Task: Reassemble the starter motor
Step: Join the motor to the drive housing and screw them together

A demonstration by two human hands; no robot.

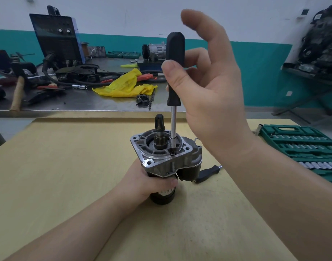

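Observation:
The starter motor (161,159) stands upright on the yellow table (67,166), its silver flanged housing and pinion gear facing up. My left hand (142,179) grips its black cylindrical body from the left. A screwdriver (174,72) with a black handle stands vertical, its socket tip seated on a bolt in the housing rim. My right hand (208,87) pinches the handle between thumb and fingers, with the index finger lifted above the handle's top.
A green socket set case (302,147) lies open at the table's right edge. A black-handled tool (208,173) lies just right of the motor. Behind is a steel bench (76,100) with yellow cloth (125,83), hammer, cables, a welder and a compressor.

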